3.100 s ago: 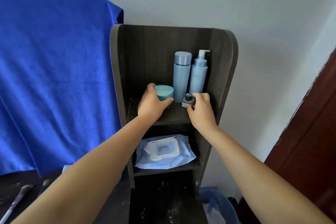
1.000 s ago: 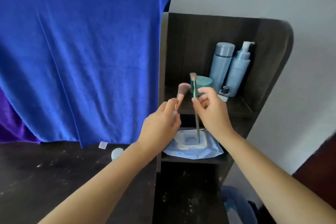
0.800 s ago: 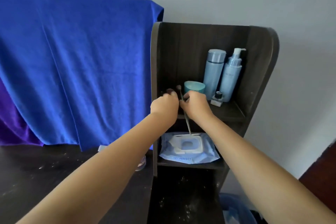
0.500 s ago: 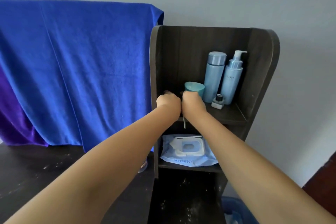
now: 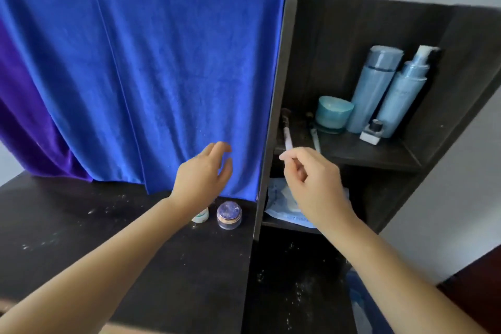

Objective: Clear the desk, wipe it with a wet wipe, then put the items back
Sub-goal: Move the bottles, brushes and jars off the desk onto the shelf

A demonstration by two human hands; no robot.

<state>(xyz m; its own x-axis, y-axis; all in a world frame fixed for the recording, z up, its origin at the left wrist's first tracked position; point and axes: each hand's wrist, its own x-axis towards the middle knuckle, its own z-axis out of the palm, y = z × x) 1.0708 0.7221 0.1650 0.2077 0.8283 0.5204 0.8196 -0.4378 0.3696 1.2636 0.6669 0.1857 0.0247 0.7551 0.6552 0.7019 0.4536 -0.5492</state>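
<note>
Head view: left hand (image 5: pixel 204 171) open, empty; right hand (image 5: pixel 311 179) loosely curled, empty, near brushes (image 5: pixel 287 133)

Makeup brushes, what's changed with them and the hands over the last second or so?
Both brushes were let go: the pink-handled brush and the green-handled brush now lie on the upper shelf beside the teal jar. The left hand has drawn back left, open, above the desk's small jars; the right hand has pulled back, empty. The two blue bottles, the tiny bottle and the wipes pack stayed put.
</note>
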